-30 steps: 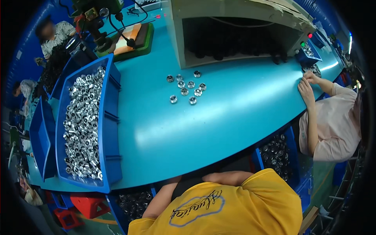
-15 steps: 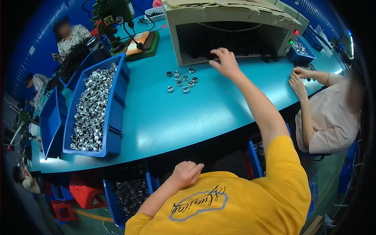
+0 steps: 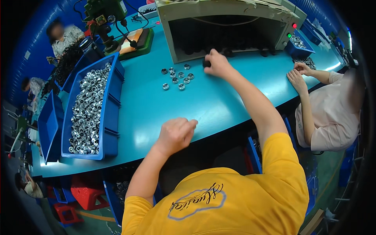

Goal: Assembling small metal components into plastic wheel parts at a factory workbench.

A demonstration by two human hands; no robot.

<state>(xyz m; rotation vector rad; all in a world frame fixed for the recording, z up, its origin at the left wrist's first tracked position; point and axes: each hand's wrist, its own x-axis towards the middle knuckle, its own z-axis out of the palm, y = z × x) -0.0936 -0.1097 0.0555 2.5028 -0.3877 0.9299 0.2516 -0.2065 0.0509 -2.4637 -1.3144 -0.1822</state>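
Note:
My right hand (image 3: 218, 64) is closed on a small black round part (image 3: 206, 63), just in front of the opening of a beige metal box (image 3: 170, 43). To its left, several small shiny metal parts with dark centres (image 3: 175, 80) lie loosely grouped on the teal table (image 3: 156, 113). My left hand (image 3: 176, 134) hovers over the table's near edge, its fingers curled in; whatever they may hold is hidden. Inside the box's dark opening, more black parts (image 3: 227, 51) lie along the lower lip.
A long blue bin (image 3: 111, 105) full of shiny metal parts stands at the left, beside another blue bin (image 3: 51, 129). A green machine (image 3: 141, 41) is at the back left. At the right sits a co-worker (image 3: 325, 113), hands on the table near a blue bin (image 3: 299, 51).
My right hand has come back from the box's opening and now grips a black part. My left hand has risen from near my body to above the table edge.

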